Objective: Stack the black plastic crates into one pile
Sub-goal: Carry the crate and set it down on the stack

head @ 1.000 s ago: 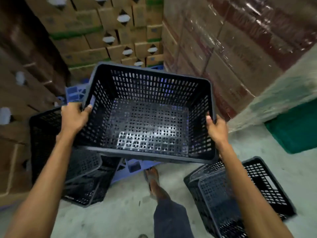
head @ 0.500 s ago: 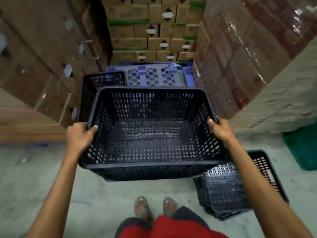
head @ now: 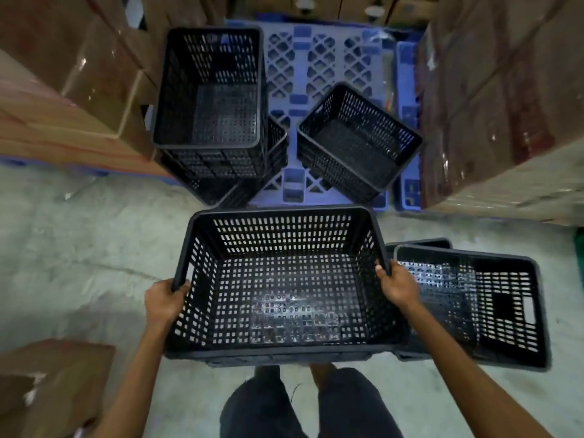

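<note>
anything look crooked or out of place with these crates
Yes. The lone black plastic crate on the blue plastic pallet sits turned at an angle and tilted, apart from the tall black crate stack on its left. That stack's lower crates are also twisted out of line with the top one.

Concrete floor (head: pixel 94 263): blue pallet (head: pixel 319 58), crate pile (head: pixel 474 305), cardboard box (head: pixel 53 384)

The view now tips further down than half a second ago, so the blue pallet (head: pixel 319 67) shows almost whole, with a tall pile of crates (head: pixel 210 99) and a single crate (head: pixel 357 140) on it. The held crate (head: pixel 284 286) sits lower in view, nearer the legs, and the floor crate (head: pixel 474 305) lies just beside it.
</note>
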